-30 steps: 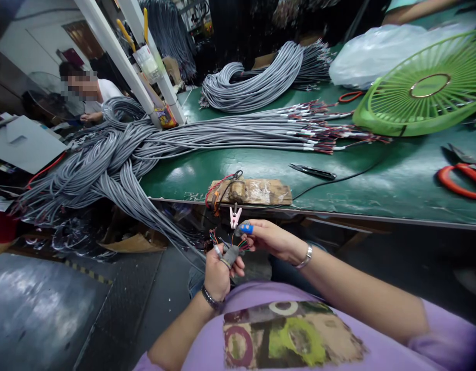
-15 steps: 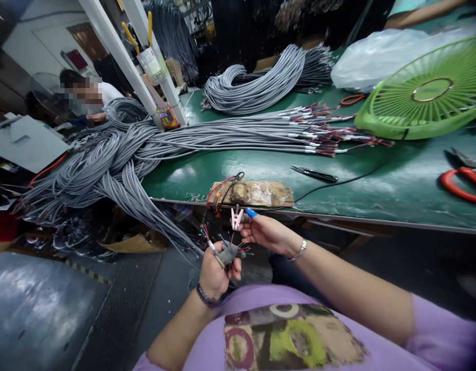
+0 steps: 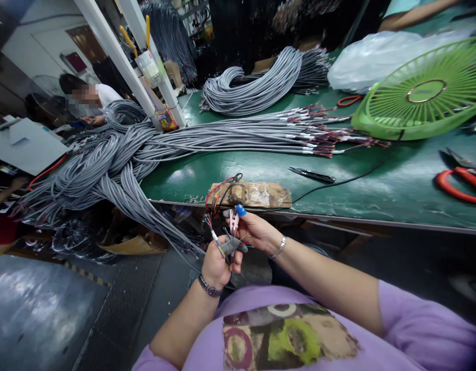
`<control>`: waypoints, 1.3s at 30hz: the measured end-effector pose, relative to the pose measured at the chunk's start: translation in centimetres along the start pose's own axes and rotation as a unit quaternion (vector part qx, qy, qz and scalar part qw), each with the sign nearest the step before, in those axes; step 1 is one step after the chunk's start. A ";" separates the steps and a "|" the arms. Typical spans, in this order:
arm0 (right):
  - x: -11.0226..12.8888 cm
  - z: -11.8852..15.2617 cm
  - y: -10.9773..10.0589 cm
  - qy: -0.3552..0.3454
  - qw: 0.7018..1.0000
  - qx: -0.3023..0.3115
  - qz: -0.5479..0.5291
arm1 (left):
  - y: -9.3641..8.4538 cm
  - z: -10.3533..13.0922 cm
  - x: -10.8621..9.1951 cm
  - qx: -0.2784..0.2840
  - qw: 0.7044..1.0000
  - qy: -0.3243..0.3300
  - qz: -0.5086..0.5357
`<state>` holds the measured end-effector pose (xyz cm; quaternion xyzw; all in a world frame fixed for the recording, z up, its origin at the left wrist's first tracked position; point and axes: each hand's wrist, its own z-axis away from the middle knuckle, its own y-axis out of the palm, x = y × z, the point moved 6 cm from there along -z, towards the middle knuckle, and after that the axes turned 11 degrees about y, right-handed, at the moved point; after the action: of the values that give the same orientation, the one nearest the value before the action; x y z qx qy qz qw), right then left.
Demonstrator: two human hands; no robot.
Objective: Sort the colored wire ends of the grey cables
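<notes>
Over the floor in front of the bench edge, my left hand [image 3: 218, 264] is closed around a grey cable end whose thin coloured wires [image 3: 209, 222] fan out above the fist. Grey coverings wrap some of its fingers. Close against it, my right hand [image 3: 260, 233] pinches a small pale pink clip [image 3: 234, 221] between thumb and finger, a blue cover on the thumb tip. More loose coloured wire ends show between the two hands; which fingers touch them is hidden. Just beyond lies a worn wooden block [image 3: 261, 195] with red and black leads at its left end.
Long bundles of grey cable [image 3: 207, 135] lie across the green bench [image 3: 191, 175]. Black snips [image 3: 311, 174], red-handled scissors [image 3: 460, 180] and a green fan guard [image 3: 423, 93] are to the right. A white post [image 3: 114, 56] rises at left, with another person beyond.
My right hand has come left and slightly down with the pink clip, closing on the wires at my left hand. The left hand has shifted slightly right.
</notes>
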<state>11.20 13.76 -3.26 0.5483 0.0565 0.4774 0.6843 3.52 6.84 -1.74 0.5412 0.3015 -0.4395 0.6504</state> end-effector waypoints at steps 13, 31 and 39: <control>-0.3 1.7 0.4 0.059 0.996 0.057 0.038 | -0.3 1.3 0.2 -0.008 0.998 0.038 -0.056; 0.2 1.5 0.6 -0.058 0.994 -0.024 0.088 | 0.3 1.1 -0.3 -0.088 0.987 0.113 -0.074; 0.0 0.9 0.4 -0.050 0.998 -0.040 0.007 | 0.2 0.6 0.2 -0.106 0.986 0.106 -0.078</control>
<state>11.53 13.08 -2.59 0.5441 -0.0010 0.4556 0.7045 3.70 6.18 -1.67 0.4872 0.4549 -0.3948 0.6324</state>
